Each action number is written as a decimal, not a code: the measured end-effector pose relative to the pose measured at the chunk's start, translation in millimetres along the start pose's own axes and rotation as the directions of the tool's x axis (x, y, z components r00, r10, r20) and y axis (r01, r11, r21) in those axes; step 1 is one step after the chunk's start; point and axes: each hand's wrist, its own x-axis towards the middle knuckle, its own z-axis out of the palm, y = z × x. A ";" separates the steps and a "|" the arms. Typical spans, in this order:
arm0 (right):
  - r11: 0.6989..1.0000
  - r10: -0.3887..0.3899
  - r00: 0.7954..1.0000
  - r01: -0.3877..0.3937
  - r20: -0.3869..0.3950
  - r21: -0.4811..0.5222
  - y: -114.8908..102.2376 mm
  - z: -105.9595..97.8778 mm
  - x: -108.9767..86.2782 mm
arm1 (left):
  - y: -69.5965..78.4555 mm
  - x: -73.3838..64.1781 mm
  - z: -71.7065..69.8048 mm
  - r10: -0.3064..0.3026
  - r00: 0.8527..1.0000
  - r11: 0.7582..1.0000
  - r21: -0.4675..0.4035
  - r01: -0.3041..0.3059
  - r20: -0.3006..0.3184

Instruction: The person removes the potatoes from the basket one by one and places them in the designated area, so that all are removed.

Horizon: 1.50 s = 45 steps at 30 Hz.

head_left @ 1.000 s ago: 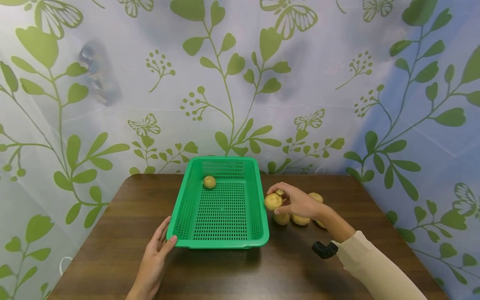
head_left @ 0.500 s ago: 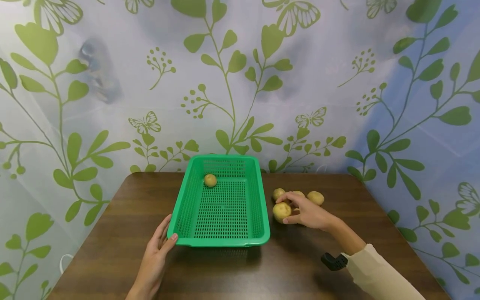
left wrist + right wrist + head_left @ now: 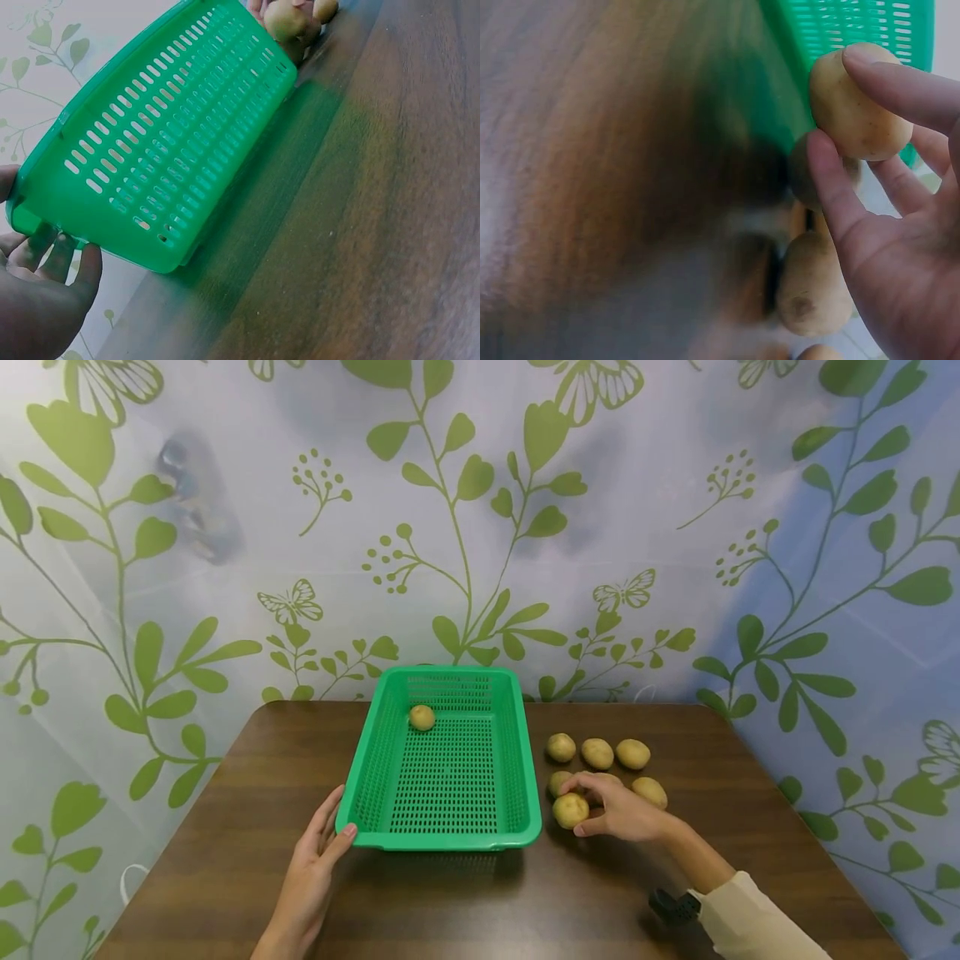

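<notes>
A potato (image 3: 571,811) is gripped in my right hand (image 3: 626,814), just right of the basket's near corner. The right wrist view shows thumb and fingers around this potato (image 3: 859,101), with other potatoes beyond it. My left hand (image 3: 306,870) holds the near left corner of a green plastic basket (image 3: 442,842), thumb on the rim. In the left wrist view, fingers (image 3: 88,274) curl under the basket's rim. One potato (image 3: 422,717) lies inside at the far left. Another potato (image 3: 558,783) is partly hidden behind the held one.
Several loose potatoes lie right of the basket, among them a far right potato (image 3: 633,754) and one potato (image 3: 649,792) beside my right wrist. They rest on a brown wooden table (image 3: 450,914). A leaf-patterned curtain (image 3: 337,527) hangs behind the table's far edge.
My right hand has moved right and nearer the front with the potato, away from the basket's side. More loose potatoes show behind it. My left hand keeps its hold on the basket.
</notes>
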 end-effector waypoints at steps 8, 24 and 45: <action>0.998 0.057 0.998 -0.056 0.022 -0.013 2.0 2.8 -7.5 | 2.2 -0.6 1.1 0.019 1.000 1.000 -0.014 -0.019 0.004; 0.994 0.051 0.991 -0.062 0.120 0.093 9.6 10.9 -11.9 | 0.1 0.1 0.2 0.031 0.999 0.999 -0.019 -0.031 0.022; 0.995 0.044 0.996 -0.051 0.083 0.087 3.6 1.7 -9.6 | 0.4 1.3 0.7 0.024 1.000 0.999 -0.025 -0.023 0.018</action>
